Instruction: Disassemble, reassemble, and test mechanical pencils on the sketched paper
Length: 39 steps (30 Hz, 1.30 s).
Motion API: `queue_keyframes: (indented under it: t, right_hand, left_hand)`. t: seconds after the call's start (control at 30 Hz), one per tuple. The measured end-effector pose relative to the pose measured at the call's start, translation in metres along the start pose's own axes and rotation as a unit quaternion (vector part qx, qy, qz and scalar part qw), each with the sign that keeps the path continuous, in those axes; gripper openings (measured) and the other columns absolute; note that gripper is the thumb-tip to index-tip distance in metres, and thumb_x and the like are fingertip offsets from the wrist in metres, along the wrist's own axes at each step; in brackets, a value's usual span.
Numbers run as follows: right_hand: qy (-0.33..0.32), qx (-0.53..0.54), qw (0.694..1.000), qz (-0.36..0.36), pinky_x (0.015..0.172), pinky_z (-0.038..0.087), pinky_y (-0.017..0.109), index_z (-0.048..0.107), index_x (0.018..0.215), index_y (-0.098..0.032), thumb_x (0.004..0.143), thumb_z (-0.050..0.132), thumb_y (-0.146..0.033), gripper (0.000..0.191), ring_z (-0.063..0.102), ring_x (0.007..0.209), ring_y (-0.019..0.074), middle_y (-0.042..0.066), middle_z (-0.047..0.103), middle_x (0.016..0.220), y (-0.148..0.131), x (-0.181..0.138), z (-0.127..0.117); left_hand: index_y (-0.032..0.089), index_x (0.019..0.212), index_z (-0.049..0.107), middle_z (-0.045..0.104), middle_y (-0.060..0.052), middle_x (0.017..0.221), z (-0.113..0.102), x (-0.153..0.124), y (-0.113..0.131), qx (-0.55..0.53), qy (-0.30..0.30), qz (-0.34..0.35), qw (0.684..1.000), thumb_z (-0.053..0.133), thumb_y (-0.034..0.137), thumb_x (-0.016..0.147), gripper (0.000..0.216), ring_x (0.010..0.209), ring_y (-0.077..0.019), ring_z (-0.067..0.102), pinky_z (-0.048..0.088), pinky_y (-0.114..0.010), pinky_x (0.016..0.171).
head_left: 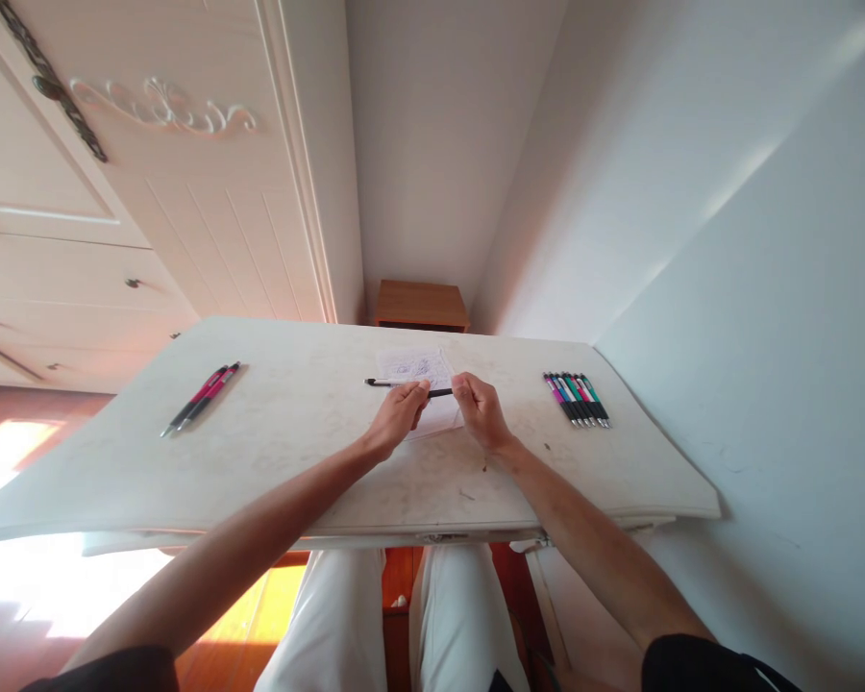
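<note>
A pen (pixel 379 383) with a black end and a pale barrel is held level over the table's middle. My left hand (pixel 399 415) is closed around its middle part and hides some of it. My right hand (pixel 481 411) is closed on the dark right end, its fingers covering the tip. Beneath both hands lies a sheet of paper (pixel 409 365) with dark scribbles on its upper part. The lower part of the sheet looks blank where it shows.
Two pink pens with dark grips (pixel 203 396) lie slanted on the table's (pixel 288 384) left side. Several pens of mixed colours (pixel 577 400) lie side by side at the right. A brown wooden box (pixel 422 303) stands behind; a white cabinet (pixel 245 211) is at the left.
</note>
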State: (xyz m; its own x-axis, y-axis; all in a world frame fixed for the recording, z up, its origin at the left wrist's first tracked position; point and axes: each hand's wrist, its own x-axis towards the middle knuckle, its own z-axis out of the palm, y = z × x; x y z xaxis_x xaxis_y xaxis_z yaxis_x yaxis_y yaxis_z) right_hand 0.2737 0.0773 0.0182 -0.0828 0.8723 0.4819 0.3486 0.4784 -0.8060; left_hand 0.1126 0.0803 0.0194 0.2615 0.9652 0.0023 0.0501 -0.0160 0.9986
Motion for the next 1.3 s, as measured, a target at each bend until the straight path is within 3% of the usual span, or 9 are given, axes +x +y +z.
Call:
queue_keyframes:
  t: [0.13, 0.23, 0.37, 0.47, 0.6, 0.83, 1.03, 1.17, 1.3]
  right_hand:
    - [-0.013, 0.047, 0.998, 0.037, 0.052, 0.027, 0.026, 0.034, 0.060, -0.021, 0.092, 0.040, -0.053, 0.046, 0.031, 0.055, 0.0109, -0.004, 0.033, 0.057, 0.004, 0.003, 0.002]
    - [-0.009, 0.074, 0.995, 0.062, 0.053, 0.028, 0.027, 0.036, 0.057, -0.020, 0.091, 0.041, -0.055, 0.049, 0.034, 0.054, 0.0112, -0.003, 0.036, 0.055, 0.006, 0.006, 0.004]
    - [0.003, 0.094, 0.992, 0.079, 0.054, 0.028, 0.027, 0.038, 0.055, -0.020, 0.090, 0.043, -0.057, 0.051, 0.035, 0.053, 0.0113, -0.003, 0.038, 0.054, 0.008, 0.008, 0.004]
    - [0.003, 0.113, 0.990, 0.088, 0.053, 0.027, 0.027, 0.038, 0.054, -0.020, 0.089, 0.044, -0.058, 0.052, 0.033, 0.053, 0.0113, -0.003, 0.037, 0.053, 0.009, 0.008, 0.003]
    - [-0.016, 0.117, 0.989, 0.092, 0.054, 0.028, 0.027, 0.040, 0.055, -0.020, 0.090, 0.043, -0.058, 0.052, 0.034, 0.054, 0.0116, -0.002, 0.038, 0.055, 0.009, 0.008, 0.002]
    - [-0.055, 0.105, 0.992, 0.052, 0.070, 0.043, 0.027, 0.058, 0.084, -0.020, 0.083, 0.055, -0.057, 0.037, 0.053, 0.074, 0.0156, 0.001, 0.057, 0.078, 0.007, 0.010, -0.004]
    - [-0.070, 0.176, 0.980, 0.063, 0.079, 0.047, 0.029, 0.055, 0.113, -0.022, 0.075, 0.064, -0.061, 0.056, 0.059, 0.094, 0.0184, 0.008, 0.062, 0.107, 0.006, 0.015, -0.006]
    - [-0.095, 0.163, 0.975, 0.120, 0.060, 0.044, 0.027, 0.063, 0.082, -0.015, 0.086, 0.039, -0.067, 0.057, 0.057, 0.066, 0.0146, 0.006, 0.062, 0.073, 0.006, 0.014, -0.005]
    - [-0.086, 0.120, 0.982, 0.122, 0.053, 0.038, 0.025, 0.058, 0.064, -0.016, 0.084, 0.048, -0.063, 0.052, 0.047, 0.052, 0.0109, 0.000, 0.052, 0.055, 0.005, 0.014, -0.006]
  left_hand:
    - [0.020, 0.053, 0.033, 0.026, 0.007, 0.041, 0.000, 0.004, 0.000, -0.042, -0.015, -0.018, 0.999, 0.042, 0.059, 0.086, 0.051, 0.036, -0.0057, 0.023, 0.016, -0.022, 0.039]
    - [0.018, 0.056, 0.041, 0.029, 0.007, 0.042, -0.002, 0.004, 0.001, -0.050, -0.010, -0.006, 0.999, 0.043, 0.062, 0.085, 0.053, 0.035, -0.0052, 0.025, 0.017, -0.021, 0.037]
    - [0.016, 0.073, 0.054, 0.045, 0.005, 0.053, -0.006, 0.001, 0.005, 0.013, 0.026, 0.075, 0.997, 0.045, 0.060, 0.086, 0.047, 0.038, -0.0054, 0.038, 0.029, -0.019, 0.038]
    - [0.018, 0.092, 0.057, 0.059, 0.002, 0.073, -0.009, -0.002, 0.007, 0.070, 0.045, 0.142, 0.986, 0.060, 0.052, 0.080, 0.037, 0.043, -0.0056, 0.048, 0.037, -0.019, 0.042]
    - [0.018, 0.089, 0.062, 0.056, 0.005, 0.057, -0.012, -0.002, 0.005, 0.138, 0.055, 0.191, 0.970, 0.065, 0.044, 0.079, 0.028, 0.044, -0.0082, 0.052, 0.041, -0.021, 0.049]
    - [0.018, 0.082, 0.067, 0.053, 0.005, 0.048, -0.014, 0.002, 0.003, 0.161, 0.128, 0.198, 0.958, 0.067, 0.043, 0.078, 0.025, 0.045, -0.0099, 0.050, 0.039, -0.023, 0.051]
    - [0.018, 0.083, 0.067, 0.054, 0.005, 0.050, -0.016, 0.005, 0.000, 0.160, 0.149, 0.194, 0.956, 0.065, 0.038, 0.079, 0.021, 0.046, -0.0096, 0.051, 0.040, -0.023, 0.052]
    - [0.018, 0.082, 0.066, 0.054, 0.005, 0.051, -0.016, 0.007, -0.003, 0.157, 0.141, 0.198, 0.957, 0.066, 0.038, 0.079, 0.021, 0.046, -0.0097, 0.051, 0.041, -0.023, 0.053]
    - [0.018, 0.082, 0.067, 0.054, 0.005, 0.050, -0.016, 0.006, -0.003, 0.168, 0.130, 0.197, 0.957, 0.066, 0.040, 0.078, 0.022, 0.046, -0.0097, 0.050, 0.041, -0.023, 0.054]
